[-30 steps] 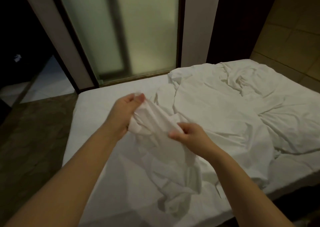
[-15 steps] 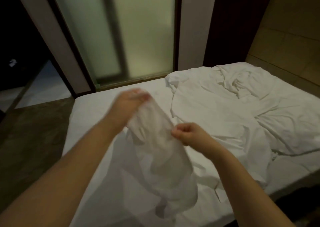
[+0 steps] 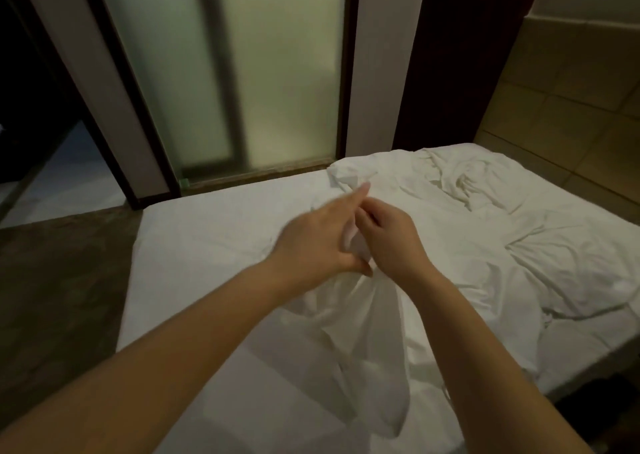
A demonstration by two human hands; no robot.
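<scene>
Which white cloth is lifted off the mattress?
The cloth bunched between the left hand and right hand, hanging below them; the crumpled sheet lies on the mattress.
</scene>
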